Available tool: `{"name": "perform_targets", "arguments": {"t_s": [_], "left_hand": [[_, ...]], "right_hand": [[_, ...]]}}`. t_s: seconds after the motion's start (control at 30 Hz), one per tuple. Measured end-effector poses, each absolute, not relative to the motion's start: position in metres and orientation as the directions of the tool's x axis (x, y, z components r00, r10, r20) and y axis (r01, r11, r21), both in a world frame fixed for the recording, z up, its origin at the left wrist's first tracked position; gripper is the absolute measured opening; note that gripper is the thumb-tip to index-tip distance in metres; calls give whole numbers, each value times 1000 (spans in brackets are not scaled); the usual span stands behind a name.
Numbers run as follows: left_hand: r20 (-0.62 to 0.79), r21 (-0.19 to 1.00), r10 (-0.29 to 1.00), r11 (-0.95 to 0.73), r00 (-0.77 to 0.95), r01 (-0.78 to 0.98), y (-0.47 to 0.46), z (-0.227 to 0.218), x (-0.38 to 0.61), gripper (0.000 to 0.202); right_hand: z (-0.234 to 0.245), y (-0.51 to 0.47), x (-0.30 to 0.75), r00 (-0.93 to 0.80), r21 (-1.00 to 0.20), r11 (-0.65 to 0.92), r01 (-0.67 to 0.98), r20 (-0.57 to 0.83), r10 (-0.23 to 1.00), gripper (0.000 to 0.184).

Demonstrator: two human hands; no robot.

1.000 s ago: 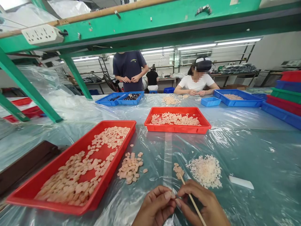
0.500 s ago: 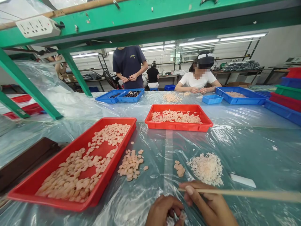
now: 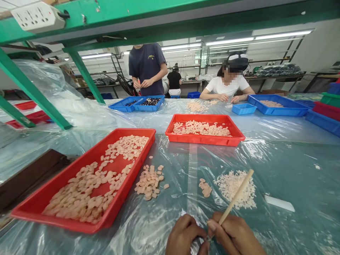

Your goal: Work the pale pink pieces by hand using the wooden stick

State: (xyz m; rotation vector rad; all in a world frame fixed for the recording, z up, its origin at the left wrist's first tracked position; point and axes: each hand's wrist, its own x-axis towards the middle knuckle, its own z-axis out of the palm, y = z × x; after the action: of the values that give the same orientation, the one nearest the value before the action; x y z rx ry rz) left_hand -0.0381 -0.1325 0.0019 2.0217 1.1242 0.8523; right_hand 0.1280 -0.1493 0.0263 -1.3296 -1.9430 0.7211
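At the bottom edge, my left hand [image 3: 183, 235] is closed in a pinch on a small piece I cannot make out. My right hand [image 3: 235, 236] touches it fingertip to fingertip and grips a thin wooden stick [image 3: 236, 196] that slants up and to the right. Just beyond the hands lie a small cluster of pale pink pieces [image 3: 205, 188] and a heap of whitish shavings [image 3: 236, 188]. A larger loose pile of pink pieces [image 3: 149, 181] sits left of them, beside a long red tray [image 3: 57, 186] full of the same pieces.
A second red tray [image 3: 204, 139] with pieces stands farther back. Blue trays [image 3: 281, 110] and stacked bins [image 3: 325, 113] are at the right. Across the plastic-covered table, one person sits and another stands. A green frame [image 3: 32, 92] rises at the left. A white strip [image 3: 279, 203] lies right.
The stick swung from lying level and pointing right to slanting up and right. My hands came together at the fingertips. The view tilted down slightly.
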Motion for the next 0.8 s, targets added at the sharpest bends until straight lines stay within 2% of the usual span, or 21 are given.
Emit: {"name": "perform_targets", "arguments": {"t_s": [0.23,0.4,0.47,0.53,0.6,0.67,0.8], "left_hand": [[251,784,878,-431,408,446,-133,1,-37,14],[236,752,879,-435,413,496,-133,5,-36,11],[223,751,883,-426,413,505,-133,6,-35,11],[223,764,889,-415,401,494,-133,5,-34,11],[235,778,889,-414,393,472,-132,3,-34,11],[244,786,884,-421,398,453,-133,2,-34,12],[256,784,882,-429,395,450,-133,2,-34,15]], "right_hand": [[23,-148,126,-294,-653,366,663,223,929,50],[12,-149,124,-347,-470,500,728,376,859,55],[12,-149,125,-360,-443,518,732,394,846,54],[14,-149,126,-298,-548,458,700,358,885,52],[19,-150,126,-211,-707,355,611,287,935,49],[22,-151,125,-168,-818,268,508,212,963,49],[20,-153,120,-172,-854,214,473,149,974,50]]}}
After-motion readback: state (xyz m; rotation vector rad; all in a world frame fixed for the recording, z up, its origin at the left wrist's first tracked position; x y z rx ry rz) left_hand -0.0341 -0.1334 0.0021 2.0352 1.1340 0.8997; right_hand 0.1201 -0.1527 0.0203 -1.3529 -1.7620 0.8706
